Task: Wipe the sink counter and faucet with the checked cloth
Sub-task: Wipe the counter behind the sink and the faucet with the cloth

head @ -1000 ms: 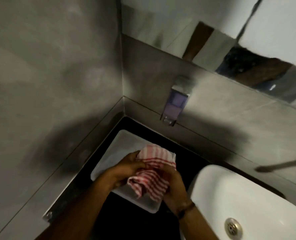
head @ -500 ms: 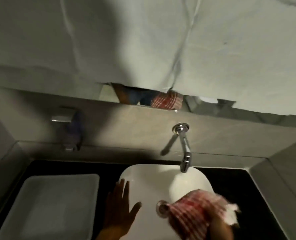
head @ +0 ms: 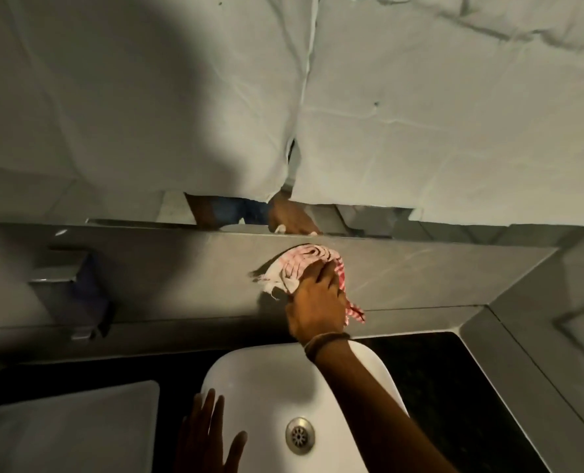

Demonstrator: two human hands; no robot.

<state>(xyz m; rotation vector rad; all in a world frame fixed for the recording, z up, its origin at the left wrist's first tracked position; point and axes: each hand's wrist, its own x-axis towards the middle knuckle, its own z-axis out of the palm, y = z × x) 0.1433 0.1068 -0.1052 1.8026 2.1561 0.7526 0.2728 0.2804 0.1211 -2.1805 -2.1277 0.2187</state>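
Note:
My right hand grips the red-and-white checked cloth and presses it against the grey wall above the basin, where the faucet is mounted. The faucet is hidden under the cloth and hand. Below lies the white sink basin with its metal drain. My left hand rests flat, fingers spread, on the basin's left rim. The black counter surrounds the basin.
A white rectangular tray sits on the counter at the left. A soap dispenser is mounted on the wall at the left. A mirror strip above the wall reflects my hand, and white sheeting covers the rest. A grey side wall rises at the right.
My right hand has lifted the cloth from over the basin up to the faucet on the wall. The left hand stays on the basin's rim. The view has shifted from the tray to the sink.

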